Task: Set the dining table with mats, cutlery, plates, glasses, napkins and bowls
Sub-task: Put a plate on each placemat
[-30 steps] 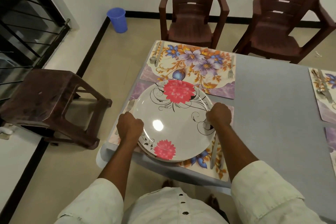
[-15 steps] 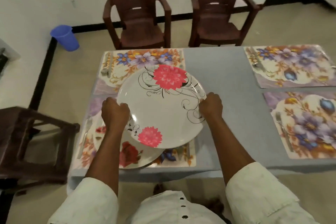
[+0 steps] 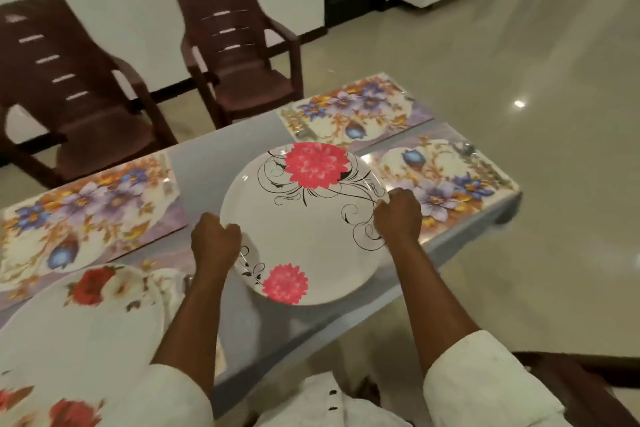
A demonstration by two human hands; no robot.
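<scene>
White plate (image 3: 304, 232) with pink flowers hangs over the desk (image 3: 211, 163), left hand (image 3: 214, 243) and right hand (image 3: 398, 215) gripping its rim. Mats (image 3: 86, 215) lie out; one plate (image 3: 79, 322) is set; glasses, napkins and bowls aren't visible.

No readable text, labels or numbers visible.

We are looking through a single head-worn camera, facing forward and steeply down from close above the near edge of the surface (image 3: 207, 170). We are seeing our own forearms rising from the bottom, with chairs (image 3: 239, 55) and floor (image 3: 519, 62) lying farther off.
</scene>
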